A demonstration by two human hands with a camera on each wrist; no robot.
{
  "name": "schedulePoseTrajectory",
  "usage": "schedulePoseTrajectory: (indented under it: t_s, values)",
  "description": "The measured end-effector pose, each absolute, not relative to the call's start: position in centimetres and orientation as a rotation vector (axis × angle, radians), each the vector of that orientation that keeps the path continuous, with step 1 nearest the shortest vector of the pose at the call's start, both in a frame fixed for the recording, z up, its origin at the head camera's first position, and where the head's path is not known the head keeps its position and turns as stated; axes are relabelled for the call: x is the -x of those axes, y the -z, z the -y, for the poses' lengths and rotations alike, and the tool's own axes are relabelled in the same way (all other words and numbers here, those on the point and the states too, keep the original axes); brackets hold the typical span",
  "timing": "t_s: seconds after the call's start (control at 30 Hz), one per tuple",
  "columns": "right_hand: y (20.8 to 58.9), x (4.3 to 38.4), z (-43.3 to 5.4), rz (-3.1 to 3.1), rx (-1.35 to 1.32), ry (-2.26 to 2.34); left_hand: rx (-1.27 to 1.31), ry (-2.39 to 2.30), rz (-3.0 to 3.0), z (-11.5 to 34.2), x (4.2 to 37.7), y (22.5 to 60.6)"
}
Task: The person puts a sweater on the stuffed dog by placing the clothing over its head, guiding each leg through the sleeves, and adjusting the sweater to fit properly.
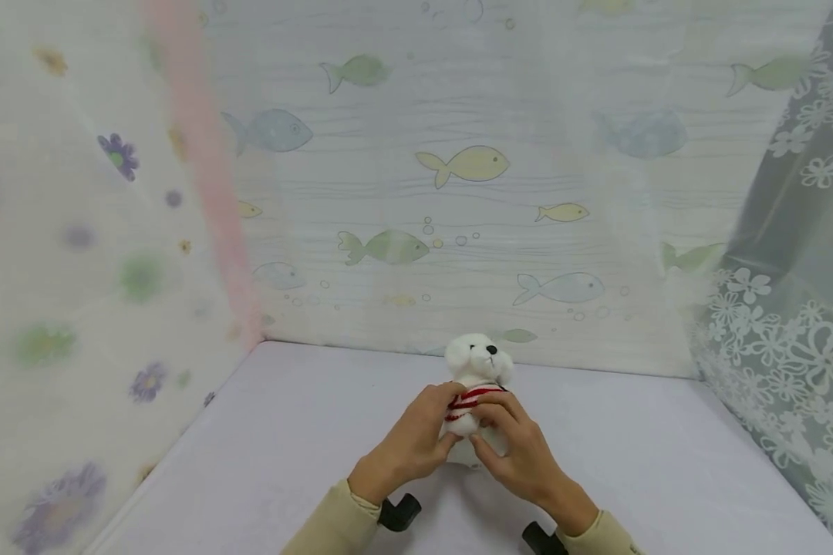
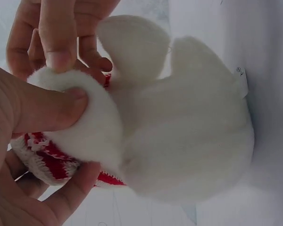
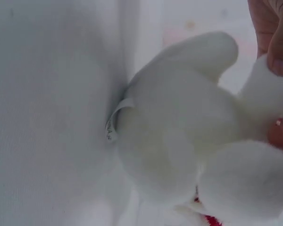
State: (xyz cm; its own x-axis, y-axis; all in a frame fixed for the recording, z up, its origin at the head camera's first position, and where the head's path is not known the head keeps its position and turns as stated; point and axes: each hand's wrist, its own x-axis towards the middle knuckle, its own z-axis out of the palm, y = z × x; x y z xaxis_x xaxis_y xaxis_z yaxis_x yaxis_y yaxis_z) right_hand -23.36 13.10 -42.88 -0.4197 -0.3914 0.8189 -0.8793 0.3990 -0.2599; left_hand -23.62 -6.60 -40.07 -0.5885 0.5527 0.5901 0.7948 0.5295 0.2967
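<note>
A white plush dog (image 1: 479,366) in a red-and-white striped knitted sweater (image 1: 473,397) sits upright on the table, its nose turned to the right. My left hand (image 1: 413,435) grips it from the left; in the left wrist view the thumb (image 2: 61,108) presses on a rounded white limb (image 2: 92,136) and fingers curl under the sweater. From the right, my right hand (image 1: 521,443) pinches the same limb, seen as the upper hand (image 2: 56,33) in the left wrist view. The plush's underside (image 3: 179,117) fills the right wrist view, a white tag (image 3: 114,125) at its base.
The white tabletop (image 1: 284,416) spreads around the plush. A curtain with printed fish (image 1: 389,247) hangs behind, a flowered curtain (image 1: 118,308) at left and a lace-patterned one (image 1: 791,347) at right. Black devices (image 1: 400,512) sit at both wrists.
</note>
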Motion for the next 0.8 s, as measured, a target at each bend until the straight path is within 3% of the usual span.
schedulePoseTrajectory:
  t_s: [0.8]
  values:
    - [43.06, 23.17, -12.7, 1.922, -1.022, -0.929, 1.12, 0.861, 2.038, 5.72, 23.02, 39.99]
